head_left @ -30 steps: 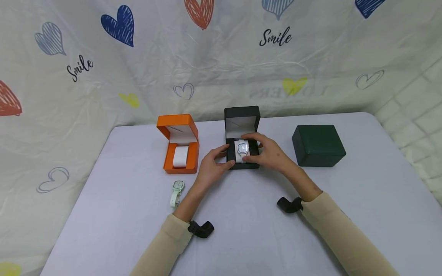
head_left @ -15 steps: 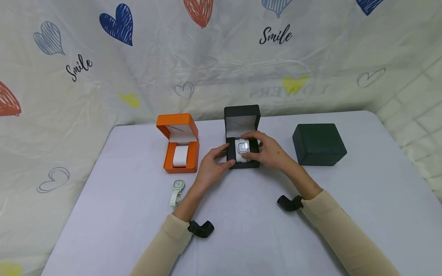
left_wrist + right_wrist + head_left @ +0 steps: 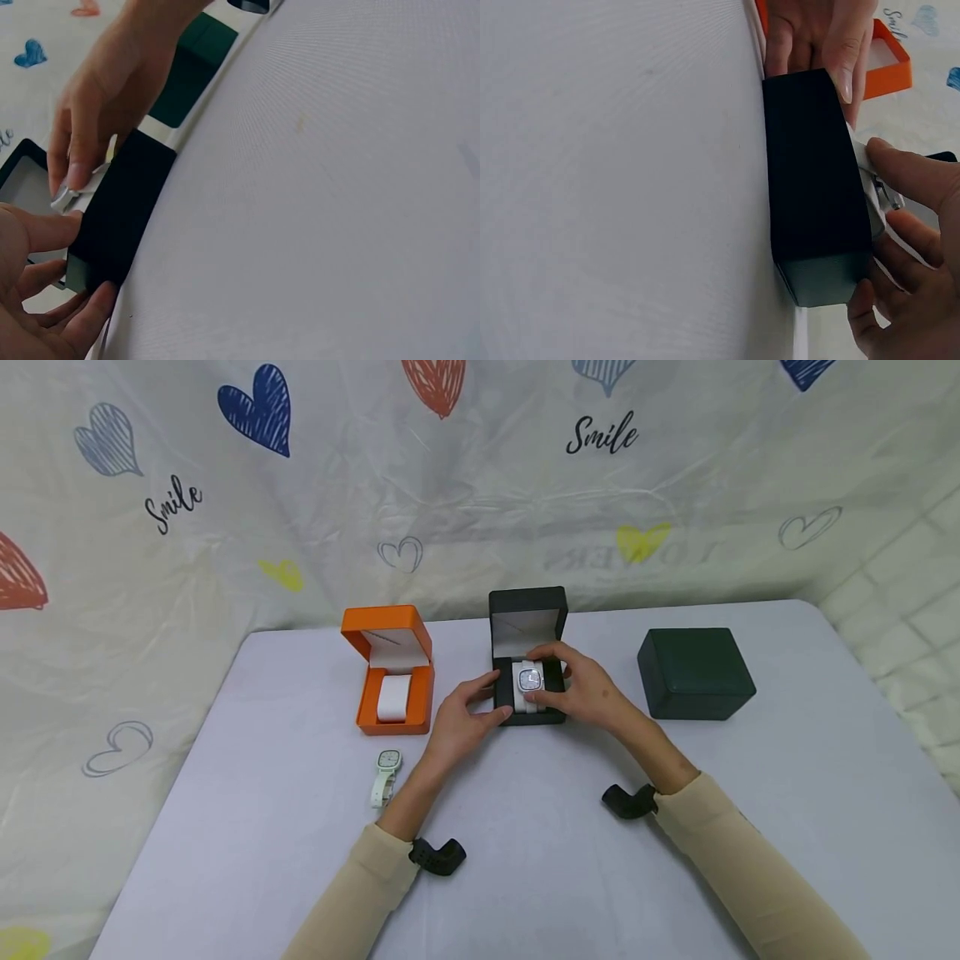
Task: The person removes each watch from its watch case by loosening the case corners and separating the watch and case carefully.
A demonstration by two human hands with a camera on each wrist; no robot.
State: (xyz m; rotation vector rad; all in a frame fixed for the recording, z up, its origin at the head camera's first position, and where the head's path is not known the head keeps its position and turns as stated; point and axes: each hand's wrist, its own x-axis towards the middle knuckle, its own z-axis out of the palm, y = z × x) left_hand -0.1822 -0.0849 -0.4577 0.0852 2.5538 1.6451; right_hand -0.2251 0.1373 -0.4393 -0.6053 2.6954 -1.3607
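Observation:
A black watch box (image 3: 528,601) stands with its lid up at the back middle of the table. Inside it a white watch with a squarish face (image 3: 531,680) lies on the white cushion. My right hand (image 3: 588,692) pinches this watch between thumb and index finger; in the right wrist view the thumb presses on the strap (image 3: 860,155). From the left, my left hand (image 3: 459,725) grips the box's side, its thumb at the top front edge and fingers along the wall (image 3: 79,271). Part of the strap is hidden behind the right fingers.
An orange watch box (image 3: 385,619) stands open on the left with a bare white cushion (image 3: 393,697). Before it lies a second pale watch (image 3: 386,777), close to my left forearm. A closed dark green box (image 3: 697,668) sits at the right. A printed curtain (image 3: 480,485) hangs behind the table.
Both hands keep their places at the black box. The watch in it seems to have shifted very slightly; the whole view has drifted a little.

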